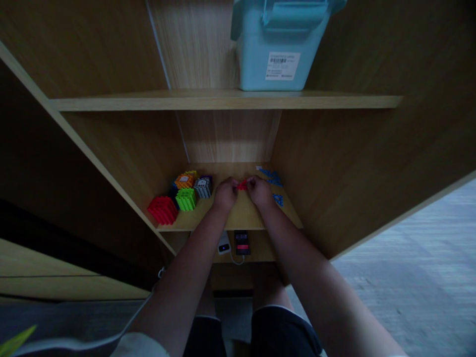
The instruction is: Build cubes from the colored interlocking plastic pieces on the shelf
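Between my two hands is a small red plastic piece (242, 185), held just above or on the middle shelf (238, 213). My left hand (226, 192) pinches its left end, and my right hand (259, 190) pinches the right end. The fingertips hide part of it, so its exact shape is unclear. Blue triangular plastic pieces (274, 179) lie to the right of my right hand, and another blue triangle (278, 200) is nearer the front. Left of my left hand stand stacks of plastic pieces: grey (203, 187), green (186, 199), orange (184, 180) and red (162, 210).
A light blue lidded bin (278, 49) with a white label sits on the upper shelf (223, 101), above my hands. Below, a phone (242, 243) and a white device (223, 245) with a cable rest on a lower shelf. Wooden side panels (334, 163) enclose the shelves.
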Action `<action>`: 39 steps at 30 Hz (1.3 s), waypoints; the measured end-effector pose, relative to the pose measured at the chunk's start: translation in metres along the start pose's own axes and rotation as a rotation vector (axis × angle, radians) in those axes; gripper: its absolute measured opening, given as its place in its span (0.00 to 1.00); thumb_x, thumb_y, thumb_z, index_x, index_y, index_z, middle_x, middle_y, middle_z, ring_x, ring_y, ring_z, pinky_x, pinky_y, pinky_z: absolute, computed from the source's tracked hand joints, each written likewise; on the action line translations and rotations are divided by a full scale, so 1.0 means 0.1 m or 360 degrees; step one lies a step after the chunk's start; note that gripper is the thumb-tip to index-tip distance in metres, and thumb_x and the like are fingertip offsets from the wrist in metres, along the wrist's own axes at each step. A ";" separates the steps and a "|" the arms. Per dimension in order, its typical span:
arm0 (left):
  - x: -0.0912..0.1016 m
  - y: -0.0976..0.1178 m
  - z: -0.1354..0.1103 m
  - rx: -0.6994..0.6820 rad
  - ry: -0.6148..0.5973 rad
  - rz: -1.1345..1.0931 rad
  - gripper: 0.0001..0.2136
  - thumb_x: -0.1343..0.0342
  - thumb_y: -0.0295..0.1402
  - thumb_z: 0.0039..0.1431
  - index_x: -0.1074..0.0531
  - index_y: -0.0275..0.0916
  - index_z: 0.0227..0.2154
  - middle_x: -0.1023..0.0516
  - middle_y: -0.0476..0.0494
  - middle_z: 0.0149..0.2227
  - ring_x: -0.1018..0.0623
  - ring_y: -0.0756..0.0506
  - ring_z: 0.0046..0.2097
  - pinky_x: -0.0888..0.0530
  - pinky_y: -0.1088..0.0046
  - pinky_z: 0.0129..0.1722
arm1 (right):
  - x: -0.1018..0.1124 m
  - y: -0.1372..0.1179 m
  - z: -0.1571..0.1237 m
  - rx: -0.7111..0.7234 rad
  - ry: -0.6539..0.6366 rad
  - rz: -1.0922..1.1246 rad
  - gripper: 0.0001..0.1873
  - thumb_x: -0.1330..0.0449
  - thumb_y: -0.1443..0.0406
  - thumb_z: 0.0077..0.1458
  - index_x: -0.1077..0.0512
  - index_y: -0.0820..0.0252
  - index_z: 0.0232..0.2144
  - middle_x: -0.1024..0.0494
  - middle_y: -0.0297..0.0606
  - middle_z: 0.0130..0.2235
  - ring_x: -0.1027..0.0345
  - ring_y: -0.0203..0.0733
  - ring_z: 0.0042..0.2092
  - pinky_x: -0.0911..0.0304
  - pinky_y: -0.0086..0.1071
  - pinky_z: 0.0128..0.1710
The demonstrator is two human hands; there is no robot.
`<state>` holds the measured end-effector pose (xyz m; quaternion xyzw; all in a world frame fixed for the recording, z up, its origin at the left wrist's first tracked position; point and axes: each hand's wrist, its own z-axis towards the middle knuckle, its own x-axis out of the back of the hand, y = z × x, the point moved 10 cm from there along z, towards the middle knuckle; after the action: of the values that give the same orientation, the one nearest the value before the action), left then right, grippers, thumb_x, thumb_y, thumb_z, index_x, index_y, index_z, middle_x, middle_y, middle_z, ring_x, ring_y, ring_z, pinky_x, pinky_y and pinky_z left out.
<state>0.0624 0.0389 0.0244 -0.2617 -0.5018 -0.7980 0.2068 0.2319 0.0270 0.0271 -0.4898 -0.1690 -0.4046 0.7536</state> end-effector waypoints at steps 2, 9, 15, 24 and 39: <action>0.00 -0.01 0.00 0.0012 -0.0001 0.0026 0.15 0.43 0.20 0.61 0.20 0.40 0.47 0.12 0.38 0.47 0.15 0.40 0.49 0.21 0.60 0.58 | 0.00 -0.02 -0.02 0.0008 -0.0028 -0.0087 0.11 0.40 0.69 0.66 0.16 0.58 0.42 0.11 0.46 0.45 0.16 0.51 0.45 0.26 0.41 0.53; 0.01 0.01 -0.01 0.0020 -0.0013 0.0011 0.14 0.44 0.20 0.62 0.20 0.39 0.46 0.13 0.36 0.48 0.15 0.39 0.50 0.22 0.59 0.58 | 0.03 -0.10 -0.08 0.0078 -0.0089 -0.0179 0.12 0.37 0.69 0.63 0.16 0.59 0.46 0.12 0.47 0.47 0.18 0.51 0.48 0.27 0.40 0.55; 0.02 -0.01 -0.03 0.0113 -0.0035 -0.0017 0.14 0.46 0.20 0.63 0.21 0.40 0.46 0.13 0.37 0.49 0.15 0.39 0.52 0.22 0.61 0.58 | -0.07 -0.12 -0.10 0.0189 -0.0186 -0.0145 0.12 0.35 0.69 0.62 0.16 0.56 0.47 0.12 0.44 0.48 0.19 0.49 0.49 0.28 0.40 0.58; 0.06 0.01 -0.03 0.0097 0.0015 0.0083 0.13 0.45 0.20 0.63 0.22 0.41 0.44 0.13 0.38 0.46 0.16 0.40 0.48 0.22 0.62 0.55 | -0.08 -0.11 -0.08 0.0204 -0.0195 -0.0115 0.12 0.35 0.70 0.61 0.16 0.57 0.45 0.12 0.44 0.47 0.19 0.50 0.49 0.28 0.42 0.57; 0.09 -0.01 -0.04 0.0129 0.0080 0.0142 0.15 0.48 0.18 0.62 0.21 0.40 0.43 0.14 0.36 0.46 0.16 0.39 0.47 0.22 0.62 0.53 | -0.05 -0.08 -0.09 0.0148 -0.0169 -0.0030 0.10 0.36 0.70 0.60 0.18 0.55 0.43 0.12 0.40 0.45 0.19 0.48 0.46 0.27 0.40 0.54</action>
<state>0.0541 0.0353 0.0276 -0.2552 -0.5163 -0.7733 0.2650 0.2213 0.0204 0.0245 -0.4735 -0.2321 -0.3768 0.7616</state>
